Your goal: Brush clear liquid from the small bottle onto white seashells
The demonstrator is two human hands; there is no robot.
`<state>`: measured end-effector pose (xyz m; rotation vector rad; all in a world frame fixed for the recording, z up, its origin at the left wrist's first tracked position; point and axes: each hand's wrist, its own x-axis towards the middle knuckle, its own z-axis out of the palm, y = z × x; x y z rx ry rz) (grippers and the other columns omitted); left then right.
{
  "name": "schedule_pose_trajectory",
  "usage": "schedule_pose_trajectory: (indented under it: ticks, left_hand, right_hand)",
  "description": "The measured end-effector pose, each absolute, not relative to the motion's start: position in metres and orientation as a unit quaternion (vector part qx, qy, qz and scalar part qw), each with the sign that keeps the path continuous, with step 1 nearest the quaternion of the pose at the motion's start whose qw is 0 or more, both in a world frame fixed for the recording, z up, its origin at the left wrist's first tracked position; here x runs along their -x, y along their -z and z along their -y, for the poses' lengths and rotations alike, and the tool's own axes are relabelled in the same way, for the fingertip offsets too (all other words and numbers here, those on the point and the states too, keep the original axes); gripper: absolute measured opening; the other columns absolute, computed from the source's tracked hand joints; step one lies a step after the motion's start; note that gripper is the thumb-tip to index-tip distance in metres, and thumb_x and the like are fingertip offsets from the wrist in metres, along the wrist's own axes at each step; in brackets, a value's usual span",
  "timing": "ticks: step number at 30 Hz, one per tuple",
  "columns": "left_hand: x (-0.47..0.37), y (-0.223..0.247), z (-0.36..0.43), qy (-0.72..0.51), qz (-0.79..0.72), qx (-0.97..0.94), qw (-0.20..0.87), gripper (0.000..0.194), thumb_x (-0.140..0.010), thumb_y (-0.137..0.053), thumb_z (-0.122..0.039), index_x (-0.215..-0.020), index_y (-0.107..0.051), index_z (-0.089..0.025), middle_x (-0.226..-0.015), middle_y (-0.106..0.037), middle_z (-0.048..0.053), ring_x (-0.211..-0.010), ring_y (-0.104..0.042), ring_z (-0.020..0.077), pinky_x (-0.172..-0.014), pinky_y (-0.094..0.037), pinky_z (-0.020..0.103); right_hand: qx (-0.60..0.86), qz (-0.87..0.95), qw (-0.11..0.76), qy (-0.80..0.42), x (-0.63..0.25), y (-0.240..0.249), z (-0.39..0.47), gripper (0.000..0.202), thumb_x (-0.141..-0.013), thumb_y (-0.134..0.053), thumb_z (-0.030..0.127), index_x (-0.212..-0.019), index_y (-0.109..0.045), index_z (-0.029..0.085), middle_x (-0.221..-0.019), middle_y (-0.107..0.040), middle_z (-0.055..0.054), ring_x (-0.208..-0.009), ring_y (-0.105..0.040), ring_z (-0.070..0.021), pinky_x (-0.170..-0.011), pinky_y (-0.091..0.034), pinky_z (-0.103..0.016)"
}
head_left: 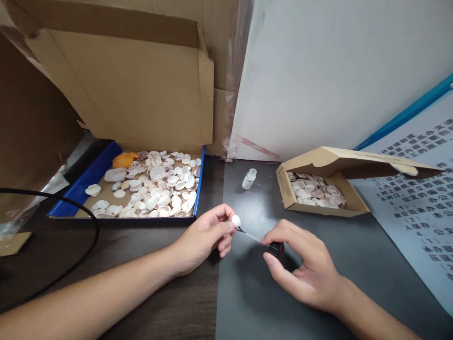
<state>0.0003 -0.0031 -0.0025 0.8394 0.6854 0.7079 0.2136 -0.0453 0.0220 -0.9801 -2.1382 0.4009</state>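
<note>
My left hand (pixel 212 229) pinches a small white shell (pixel 236 220) between thumb and fingers, in the middle of the view. A black brush cap (pixel 274 249) is gripped in my right hand (pixel 306 264). Its thin clear stem points left, and the dark brush tip (pixel 241 229) is at the shell's lower edge; whether they touch I cannot tell. Beyond my hands stands a small clear glass bottle (pixel 249 180) with a printed label and no cap on it.
A blue-edged cardboard box (pixel 123 217) at the left holds many loose shells (pixel 152 189), its lid raised. At the right, a smaller cardboard box (pixel 320 210) also holds shells. A black cable (pixel 97 231) curves along the left. A printed sheet (pixel 417 203) lies far right.
</note>
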Motion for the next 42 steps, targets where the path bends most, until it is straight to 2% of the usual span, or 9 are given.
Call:
schedule_pose_trajectory:
  ticks: [8,16,22,29,33,42]
  left_hand:
    - [-0.001,-0.001,0.002,-0.332,-0.313,-0.378,0.806,0.022,-0.084,-0.068,-0.03,-0.082,-0.048,-0.019,-0.058,-0.044,-0.009,-0.045,-0.033,0.0038,-0.047,-0.037,0.018]
    - [0.0,0.002,0.004,-0.334,-0.313,-0.379,0.804,0.023,-0.085,-0.068,-0.031,-0.083,-0.049,-0.019,-0.055,-0.041,-0.01,-0.046,-0.034,0.0042,-0.047,-0.037,0.017]
    - [-0.001,-0.001,0.004,-0.344,-0.324,-0.366,0.802,0.025,-0.084,-0.07,-0.032,-0.082,-0.05,-0.018,-0.066,-0.05,-0.008,-0.045,-0.037,0.0028,-0.046,-0.038,0.018]
    - [-0.001,0.002,0.003,-0.343,-0.317,-0.37,0.803,0.027,-0.084,-0.071,-0.035,-0.084,-0.05,-0.018,-0.067,-0.051,-0.008,-0.045,-0.037,0.0026,-0.045,-0.038,0.018]
    - [-0.001,0.003,0.003,-0.337,-0.319,-0.378,0.801,0.029,-0.085,-0.071,-0.037,-0.083,-0.049,-0.018,-0.065,-0.048,-0.008,-0.045,-0.036,0.0029,-0.045,-0.037,0.018]
    - [0.002,0.009,0.003,-0.316,-0.302,-0.412,0.799,0.028,-0.09,-0.067,-0.039,-0.084,-0.048,-0.02,-0.056,-0.041,-0.01,-0.045,-0.033,0.0045,-0.047,-0.036,0.018]
  right_hand:
    - [0.409,0.827,0.357,-0.147,-0.214,-0.024,0.044,0.012,-0.083,-0.059,0.011,-0.09,-0.057,0.02,-0.067,-0.055,0.003,-0.054,-0.054,-0.0101,-0.053,-0.044,-0.023]
    - [0.371,0.83,0.379,-0.172,-0.218,-0.019,0.046,0.024,-0.087,-0.06,0.012,-0.109,-0.057,0.02,-0.08,-0.064,-0.002,-0.061,-0.059,-0.0132,-0.055,-0.049,-0.027]
    - [0.423,0.814,0.368,-0.151,-0.217,-0.019,0.04,0.018,-0.085,-0.056,0.008,-0.098,-0.06,0.02,-0.074,-0.056,0.0,-0.057,-0.055,-0.0113,-0.051,-0.047,-0.024]
    - [0.369,0.831,0.372,-0.186,-0.218,-0.019,0.041,0.023,-0.088,-0.058,0.008,-0.108,-0.06,0.019,-0.081,-0.062,-0.003,-0.064,-0.06,-0.0126,-0.055,-0.051,-0.024]
    - [0.405,0.823,0.362,-0.168,-0.218,-0.02,0.041,0.019,-0.087,-0.058,0.008,-0.101,-0.06,0.02,-0.076,-0.061,-0.001,-0.06,-0.059,-0.0125,-0.054,-0.049,-0.026]
    - [0.367,0.831,0.384,-0.166,-0.218,-0.024,0.04,0.021,-0.084,-0.061,0.009,-0.104,-0.062,0.018,-0.079,-0.063,-0.002,-0.062,-0.06,-0.0122,-0.054,-0.047,-0.026]
